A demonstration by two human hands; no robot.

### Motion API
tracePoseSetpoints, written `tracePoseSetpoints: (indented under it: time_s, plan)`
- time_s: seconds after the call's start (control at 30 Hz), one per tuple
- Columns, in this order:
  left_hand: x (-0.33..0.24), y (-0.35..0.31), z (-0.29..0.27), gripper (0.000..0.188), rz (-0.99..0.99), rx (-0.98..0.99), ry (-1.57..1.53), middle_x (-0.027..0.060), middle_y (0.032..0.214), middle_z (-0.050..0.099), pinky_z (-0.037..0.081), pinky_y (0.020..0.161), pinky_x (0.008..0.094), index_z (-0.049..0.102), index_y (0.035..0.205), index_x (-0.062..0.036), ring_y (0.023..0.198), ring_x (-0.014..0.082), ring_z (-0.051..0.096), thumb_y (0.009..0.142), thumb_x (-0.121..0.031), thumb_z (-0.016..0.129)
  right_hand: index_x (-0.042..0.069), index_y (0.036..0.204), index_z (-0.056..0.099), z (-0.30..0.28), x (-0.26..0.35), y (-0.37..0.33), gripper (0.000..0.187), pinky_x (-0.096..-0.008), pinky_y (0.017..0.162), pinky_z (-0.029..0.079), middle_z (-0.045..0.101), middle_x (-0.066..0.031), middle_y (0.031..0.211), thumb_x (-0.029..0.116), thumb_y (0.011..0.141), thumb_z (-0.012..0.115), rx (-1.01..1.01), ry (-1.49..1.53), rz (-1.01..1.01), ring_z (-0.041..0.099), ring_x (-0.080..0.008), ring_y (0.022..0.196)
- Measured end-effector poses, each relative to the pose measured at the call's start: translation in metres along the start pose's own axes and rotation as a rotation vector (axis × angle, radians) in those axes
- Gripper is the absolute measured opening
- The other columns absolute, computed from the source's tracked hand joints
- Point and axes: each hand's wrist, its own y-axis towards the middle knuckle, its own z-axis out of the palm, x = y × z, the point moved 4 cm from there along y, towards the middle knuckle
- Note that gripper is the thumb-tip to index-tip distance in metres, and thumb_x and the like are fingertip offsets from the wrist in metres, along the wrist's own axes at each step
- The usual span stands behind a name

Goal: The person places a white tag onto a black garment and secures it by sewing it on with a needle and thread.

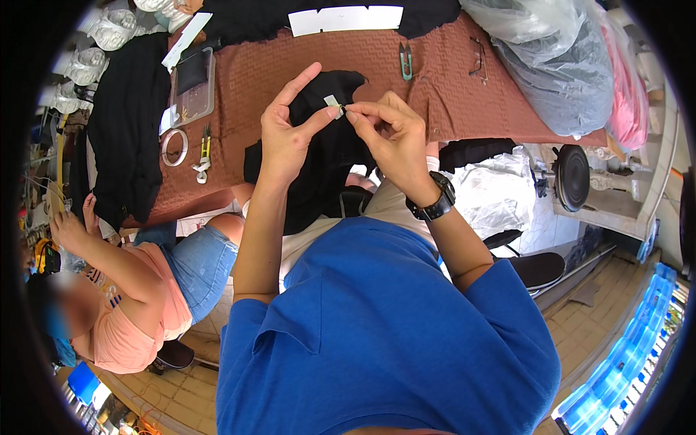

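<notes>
A piece of black cloth (308, 174) hangs from the table's near edge over my lap, its upper part lying on the table. On it is a small whitish tag (330, 100). My left hand (286, 141) grips the cloth beside the tag, thumb on top, index finger stretched upward; its other fingers are hidden beneath the cloth. Against that thumb tip, my right hand (397, 138) pinches thumb and index finger together on a tiny dark bit at the tag's edge, too small to name. A black watch sits on my right wrist.
The table has a brown cloth (250, 80). Left lie a clear plastic box (206, 98), a tape roll (174, 148) and a yellow-handled cutting tool (205, 148). Farther off are green thread snips (405, 64), glasses (477, 61) and stuffed plastic bags (565, 65). Another person (138, 290) sits at left.
</notes>
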Motion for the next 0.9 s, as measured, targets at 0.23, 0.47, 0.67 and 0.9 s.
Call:
tracePoseSetpoints:
  time_s: [0.23, 0.47, 0.67, 0.9]
  plan:
    - [-0.003, 0.0, 0.0, 0.058, 0.004, -0.002, 0.004, 0.0085, 0.13, 0.064, 0.044, 0.104, 0.0284, 0.059, 0.136, 0.0005, 0.117, 0.0138, 0.059, 0.081, 0.004, 0.077, 0.002, 0.102, 0.077, 0.002, -0.001, 0.002, 0.015, -0.0222, 0.059, 0.039, 0.055, 0.0001, 0.077, 0.002, 0.087, 0.074, 0.028, 0.06, 0.041, 0.05, -0.006, 0.068]
    - [-0.004, 0.001, 0.0, 0.057, 0.064, 0.001, 0.079, 0.0073, 0.128, 0.065, 0.046, 0.102, 0.0277, 0.06, 0.136, -0.0006, 0.114, 0.0128, 0.06, 0.081, 0.005, 0.076, 0.001, 0.099, 0.077, 0.001, -0.004, 0.006, 0.015, -0.0253, 0.059, 0.045, 0.058, -0.0039, 0.074, 0.004, 0.085, 0.074, 0.042, 0.023, 0.037, 0.055, -0.0101, 0.064]
    - [-0.009, -0.001, 0.003, 0.057, 0.147, 0.002, 0.233, 0.0083, 0.128, 0.066, 0.046, 0.102, 0.0294, 0.062, 0.135, -0.0047, 0.114, 0.0153, 0.061, 0.081, 0.005, 0.074, 0.002, 0.096, 0.078, -0.003, -0.006, 0.014, 0.014, -0.0268, 0.059, 0.045, 0.06, -0.0051, 0.073, 0.008, 0.084, 0.075, 0.099, -0.036, 0.078, 0.056, -0.0113, 0.064]
    - [-0.023, -0.003, 0.012, 0.057, 0.334, -0.008, 0.55, 0.0087, 0.126, 0.068, 0.049, 0.099, 0.0305, 0.063, 0.135, -0.0074, 0.11, 0.0176, 0.065, 0.081, 0.009, 0.072, 0.003, 0.094, 0.078, -0.002, -0.015, 0.02, 0.014, -0.0298, 0.059, 0.045, 0.061, -0.0063, 0.072, 0.012, 0.084, 0.075, 0.142, -0.014, 0.163, 0.056, -0.0131, 0.063]
